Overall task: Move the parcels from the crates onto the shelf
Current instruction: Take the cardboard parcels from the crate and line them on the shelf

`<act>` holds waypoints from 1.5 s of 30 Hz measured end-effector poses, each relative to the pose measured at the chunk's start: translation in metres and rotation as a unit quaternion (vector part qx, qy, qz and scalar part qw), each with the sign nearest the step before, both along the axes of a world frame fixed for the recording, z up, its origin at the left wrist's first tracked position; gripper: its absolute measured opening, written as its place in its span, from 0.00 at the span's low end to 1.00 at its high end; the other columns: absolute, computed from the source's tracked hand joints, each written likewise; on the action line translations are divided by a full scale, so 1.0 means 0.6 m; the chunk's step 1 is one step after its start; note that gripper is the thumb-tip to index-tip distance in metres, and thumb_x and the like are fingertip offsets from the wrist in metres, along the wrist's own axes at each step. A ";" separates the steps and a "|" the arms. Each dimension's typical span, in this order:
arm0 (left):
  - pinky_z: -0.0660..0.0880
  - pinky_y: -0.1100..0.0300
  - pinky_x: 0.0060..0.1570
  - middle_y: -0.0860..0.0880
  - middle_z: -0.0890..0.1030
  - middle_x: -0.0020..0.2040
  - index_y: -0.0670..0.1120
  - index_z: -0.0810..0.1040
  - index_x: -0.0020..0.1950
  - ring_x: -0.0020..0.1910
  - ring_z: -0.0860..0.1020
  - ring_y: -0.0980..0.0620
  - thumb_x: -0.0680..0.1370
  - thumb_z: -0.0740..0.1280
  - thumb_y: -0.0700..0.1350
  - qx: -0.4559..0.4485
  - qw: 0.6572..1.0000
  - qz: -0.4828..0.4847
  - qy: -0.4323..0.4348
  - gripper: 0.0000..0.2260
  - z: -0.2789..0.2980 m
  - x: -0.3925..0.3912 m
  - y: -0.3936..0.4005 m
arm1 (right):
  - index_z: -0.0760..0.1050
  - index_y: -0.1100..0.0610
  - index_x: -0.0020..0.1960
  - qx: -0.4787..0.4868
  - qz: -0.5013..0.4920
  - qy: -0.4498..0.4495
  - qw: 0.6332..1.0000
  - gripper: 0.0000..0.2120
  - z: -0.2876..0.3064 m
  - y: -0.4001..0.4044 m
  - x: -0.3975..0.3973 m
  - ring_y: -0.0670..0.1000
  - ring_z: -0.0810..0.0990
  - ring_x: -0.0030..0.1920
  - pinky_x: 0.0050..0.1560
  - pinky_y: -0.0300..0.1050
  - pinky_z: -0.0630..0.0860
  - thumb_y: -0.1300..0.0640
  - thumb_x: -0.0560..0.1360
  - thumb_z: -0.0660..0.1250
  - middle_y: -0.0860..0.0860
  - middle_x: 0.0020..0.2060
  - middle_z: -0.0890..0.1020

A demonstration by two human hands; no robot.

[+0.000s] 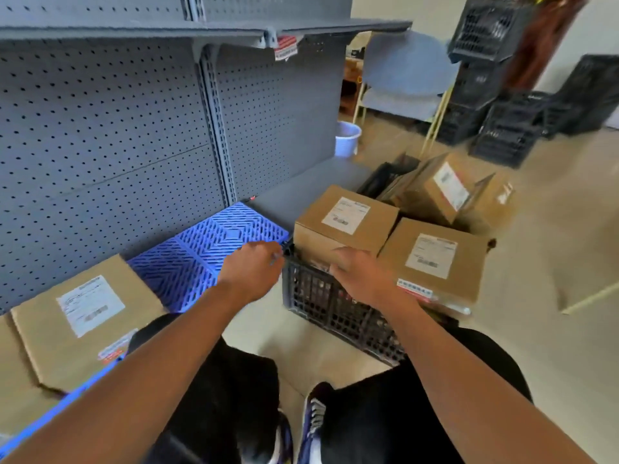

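Observation:
A black plastic crate (321, 303) stands on the floor in front of me, holding two brown cardboard parcels with white labels: the near-left parcel (345, 219) and the right parcel (435, 259). My left hand (251, 269) reaches to the crate's left corner, fingers curled, touching the rim. My right hand (361, 272) rests on the front face of the near-left parcel, fingers spread. A flat parcel (80, 316) lies on the low shelf's blue mat (207, 249) to the left. Further parcels (442, 189) sit in a second crate behind.
The grey pegboard shelf unit (134, 128) fills the left, with an upper shelf above. Stacked black crates (495, 78) stand at the back right beside a blue chair (408, 65) and a white bucket (346, 137). My legs and shoes are below.

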State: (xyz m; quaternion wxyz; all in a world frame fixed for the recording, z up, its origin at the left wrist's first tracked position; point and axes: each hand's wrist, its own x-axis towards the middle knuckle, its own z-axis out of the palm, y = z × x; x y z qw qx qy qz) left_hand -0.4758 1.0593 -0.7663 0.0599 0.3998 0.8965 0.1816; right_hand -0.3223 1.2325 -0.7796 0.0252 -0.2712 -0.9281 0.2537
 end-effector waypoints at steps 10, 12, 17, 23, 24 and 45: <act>0.75 0.53 0.45 0.51 0.79 0.47 0.52 0.79 0.53 0.44 0.76 0.49 0.83 0.55 0.51 -0.008 0.993 -0.115 -0.036 0.13 -0.018 0.084 0.173 | 0.70 0.49 0.75 0.020 -0.167 -0.006 0.986 0.21 -0.009 0.147 0.153 0.55 0.67 0.75 0.73 0.52 0.66 0.51 0.82 0.63 0.50 0.74 0.72; 0.75 0.53 0.45 0.51 0.79 0.46 0.51 0.78 0.52 0.44 0.76 0.50 0.84 0.55 0.51 -0.014 0.991 -0.129 -0.040 0.13 -0.024 0.095 0.203 | 0.69 0.51 0.76 0.007 -0.190 -0.017 0.982 0.22 -0.022 0.172 0.173 0.56 0.65 0.76 0.76 0.54 0.64 0.53 0.82 0.63 0.51 0.76 0.69; 0.76 0.53 0.47 0.51 0.78 0.46 0.51 0.77 0.51 0.45 0.77 0.49 0.83 0.58 0.50 -0.034 0.985 -0.147 -0.085 0.10 -0.056 0.130 0.280 | 0.67 0.48 0.76 0.007 -0.241 -0.033 0.970 0.26 -0.065 0.227 0.218 0.58 0.69 0.73 0.70 0.60 0.72 0.51 0.79 0.65 0.49 0.76 0.69; 0.79 0.50 0.50 0.50 0.80 0.55 0.50 0.75 0.68 0.48 0.79 0.50 0.82 0.62 0.50 -0.073 0.973 -0.174 -0.130 0.16 -0.099 0.171 0.345 | 0.63 0.41 0.72 0.007 -0.275 -0.064 0.959 0.25 -0.126 0.268 0.256 0.60 0.70 0.67 0.64 0.67 0.74 0.47 0.77 0.66 0.49 0.72 0.67; 0.80 0.49 0.50 0.50 0.80 0.55 0.50 0.75 0.69 0.47 0.80 0.50 0.82 0.62 0.50 -0.078 0.971 -0.182 -0.136 0.16 -0.105 0.178 0.354 | 0.62 0.40 0.71 0.005 -0.278 -0.064 0.959 0.26 -0.134 0.273 0.262 0.60 0.69 0.67 0.64 0.67 0.75 0.47 0.77 0.67 0.50 0.73 0.64; 0.74 0.46 0.65 0.53 0.72 0.71 0.55 0.71 0.75 0.69 0.71 0.48 0.82 0.64 0.49 -0.081 0.959 -0.239 -0.132 0.20 -0.166 0.209 0.393 | 0.56 0.44 0.80 -0.083 -0.327 0.059 0.939 0.37 -0.200 0.299 0.265 0.56 0.72 0.67 0.66 0.55 0.77 0.52 0.77 0.73 0.53 0.72 0.62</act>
